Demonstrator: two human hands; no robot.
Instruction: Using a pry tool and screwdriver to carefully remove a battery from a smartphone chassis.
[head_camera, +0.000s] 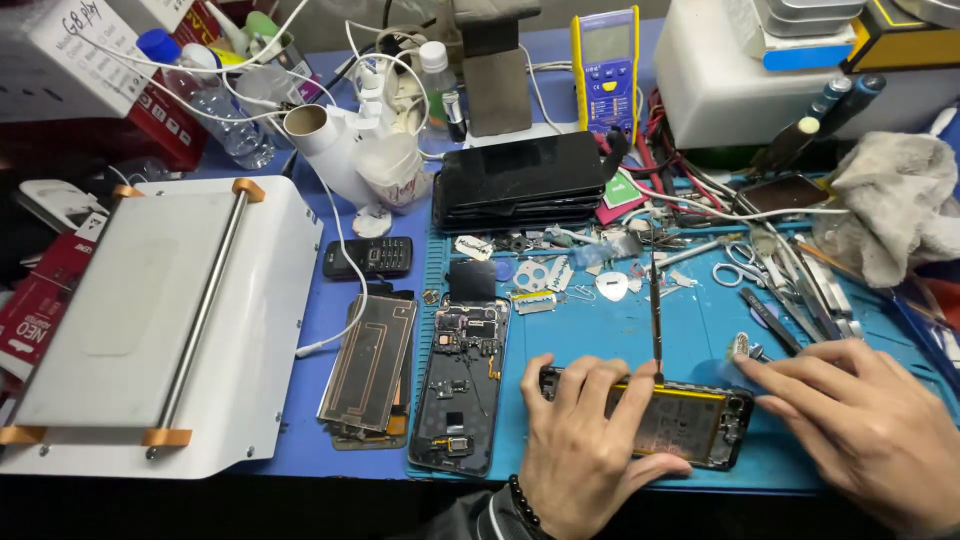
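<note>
A: Where is the opened phone?

B: It lies flat on the blue mat, near the front edge, its back off and the yellowish battery showing.

A: And the left hand?

B: It rests on the phone's left half, fingers spread a little apart and pressed down on the frame. Index finger and thumb seem to steady a thin screwdriver that stands nearly upright, its tip on the phone's top edge. I cannot tell how tightly they pinch it.

A: The right hand?

B: It lies just to the right of the phone, fingers held together and stretched flat, fingertips touching the mat by the phone's right end. It holds nothing that I can see.

A: What else lies close by?

B: Another stripped phone body lies to the left on the mat, and beside it a back cover. Behind them small screws, picks, scissors and tweezers are scattered. A white heating plate stands far left, a yellow meter at the back.
</note>
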